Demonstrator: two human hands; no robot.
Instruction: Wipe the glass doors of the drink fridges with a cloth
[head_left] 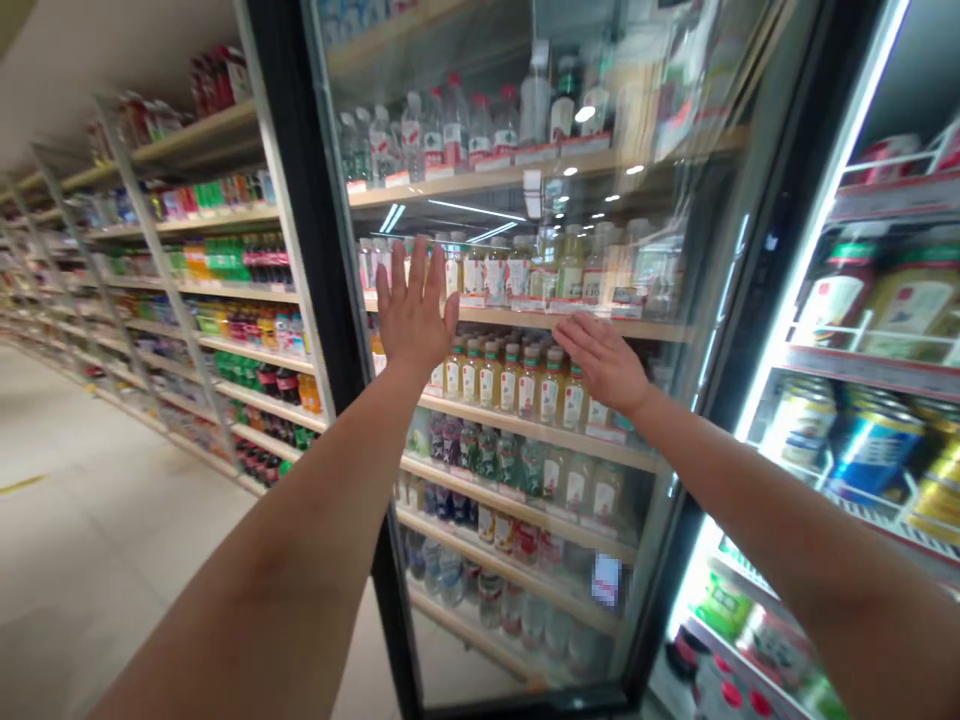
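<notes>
Reflections blur bottles behind tall black-framed glass fridge door (525, 330) at frame centre, left hand (412, 310) spread flat on it, right hand (604, 362) open, fingers together, orange-capped yellow drink bottles (510, 378) shelved between them.

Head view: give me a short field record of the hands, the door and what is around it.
left hand: left hand flat, fingers spread, palm on the glass door
right hand: right hand flat on the same glass, fingers pointing left
holding: nothing in either hand
door: swung open; black frame at its left edge
seen through glass: shelves of bottles; yellow drinks between the hands
right side: lit open cooler interior with bottles and cans
left side: long aisle of drink shelves
</notes>
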